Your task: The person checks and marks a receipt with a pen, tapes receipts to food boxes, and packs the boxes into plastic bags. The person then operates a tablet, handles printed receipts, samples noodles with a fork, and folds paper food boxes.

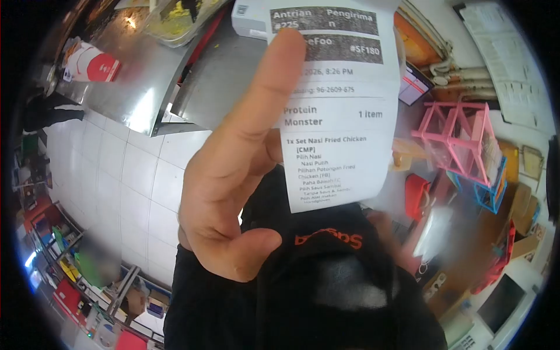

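Observation:
A long white printed receipt [341, 122] is raised close in front of me, its text facing my view. My left hand [227, 181] grips it at the left edge. The index finger lies over the front near the top, and another finger goes behind the edge. The thumb points inward, apart from the paper. Beside my dark top with orange lettering [329, 239], a blurred part of my right hand or forearm [398, 242] shows low on the right. Its fingers cannot be made out. Next to it is a blurred white item [434, 230].
Steel counters [134, 76] stand ahead, with a red-and-white box [90, 61] and a tub of yellow food [178, 20]. To the right are a pink rack [461, 131], a red item [416, 196] and a dark screen [501, 303]. Shelves with goods [76, 297] line the lower left.

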Motion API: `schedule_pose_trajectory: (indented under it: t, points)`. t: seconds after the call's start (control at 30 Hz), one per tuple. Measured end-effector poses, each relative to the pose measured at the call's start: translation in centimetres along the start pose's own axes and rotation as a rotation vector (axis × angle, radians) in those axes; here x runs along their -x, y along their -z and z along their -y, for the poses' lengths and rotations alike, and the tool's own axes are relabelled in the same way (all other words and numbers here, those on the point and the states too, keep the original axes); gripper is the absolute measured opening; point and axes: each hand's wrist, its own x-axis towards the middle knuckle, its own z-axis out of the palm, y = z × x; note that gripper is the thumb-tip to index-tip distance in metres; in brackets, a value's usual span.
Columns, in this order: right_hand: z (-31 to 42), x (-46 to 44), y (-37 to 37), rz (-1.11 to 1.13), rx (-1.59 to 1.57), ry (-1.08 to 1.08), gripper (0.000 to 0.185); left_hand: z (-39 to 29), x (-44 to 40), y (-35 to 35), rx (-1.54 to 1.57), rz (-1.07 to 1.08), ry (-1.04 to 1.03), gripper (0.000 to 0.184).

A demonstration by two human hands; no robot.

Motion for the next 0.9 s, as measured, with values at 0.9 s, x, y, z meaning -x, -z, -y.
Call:
schedule_pose_trajectory:
  t: [0.9]
  points:
    - [-9.9, -5.5, 17.1, -0.912, 0.158, 0.117, 0.036, 50.1, 15.8, -10.4, -1.308, 0.697, 0.577, 0.064]
